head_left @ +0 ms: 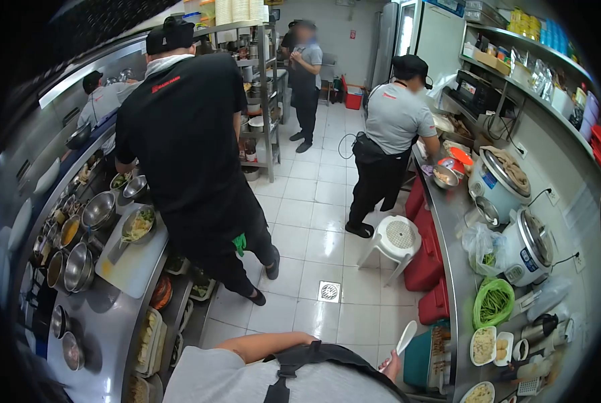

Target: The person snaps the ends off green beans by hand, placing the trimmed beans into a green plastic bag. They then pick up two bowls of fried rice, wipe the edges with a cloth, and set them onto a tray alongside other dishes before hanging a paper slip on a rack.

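At the bottom edge, my right hand [392, 367] is closed around the handle of a white spoon [406, 336], its bowl pointing up. My left forearm [260, 345] lies across my front, and my left hand [302, 338] is mostly hidden by the black apron [324, 352], so its fingers do not show. Just right of the spoon, below the counter's edge, stands a teal bin [418, 361]. On the counter beside it are an oval dish of pale food [483, 346] and a green bag of green beans [493, 302].
A steel counter [456, 269] on the right carries rice cookers [525, 247]. A white stool [395, 238] and red bins [424, 252] stand before it. One co-worker [394, 121] works there; another in black [186, 134] leans over the left counter [102, 329]. Others stand farther back.
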The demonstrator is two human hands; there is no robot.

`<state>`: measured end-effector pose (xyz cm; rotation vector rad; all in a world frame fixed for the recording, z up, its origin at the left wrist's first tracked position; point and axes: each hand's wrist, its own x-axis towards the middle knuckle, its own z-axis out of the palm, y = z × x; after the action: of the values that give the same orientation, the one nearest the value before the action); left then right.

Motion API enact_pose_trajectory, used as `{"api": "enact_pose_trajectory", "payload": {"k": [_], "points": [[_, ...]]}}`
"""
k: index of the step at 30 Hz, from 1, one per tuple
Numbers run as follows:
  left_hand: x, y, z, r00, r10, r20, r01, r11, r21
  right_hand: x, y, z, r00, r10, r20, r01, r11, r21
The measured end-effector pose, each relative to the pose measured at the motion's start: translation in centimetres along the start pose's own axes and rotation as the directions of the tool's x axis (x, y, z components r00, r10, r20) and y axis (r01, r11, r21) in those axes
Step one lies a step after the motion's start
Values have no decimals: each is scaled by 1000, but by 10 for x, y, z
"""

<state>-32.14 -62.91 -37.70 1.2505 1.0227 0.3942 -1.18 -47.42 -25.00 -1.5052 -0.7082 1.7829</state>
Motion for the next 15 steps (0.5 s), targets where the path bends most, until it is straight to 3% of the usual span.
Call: {"api": "enact_pose_trajectory", "payload": {"k": [2,3,6,9,12,15], "points": [[-17,26,4,997,-49,54,53,996,-70,-2,8,12,998,30,53,-29,999,-29],[-23,30,7,999,38,12,-38,999,-18,-6,9,21,997,27,66,-26,999,-18],[-21,4,15,997,27,-72,-34,995,-95,-10,13,36,989,28,148,-20,998,-56],[13,-37,22,975,182,125,-174,982,-74,-31,4,48,978,-9,206,-11,996,93],[-18,-27,23,997,-64,39,65,998,-28,-47,-19,55,978,87,190,-120,978,170],[-48,-29,29,898,-439,-29,439,893,98,-54,-49,44,971,88,221,-133,972,196]]}}
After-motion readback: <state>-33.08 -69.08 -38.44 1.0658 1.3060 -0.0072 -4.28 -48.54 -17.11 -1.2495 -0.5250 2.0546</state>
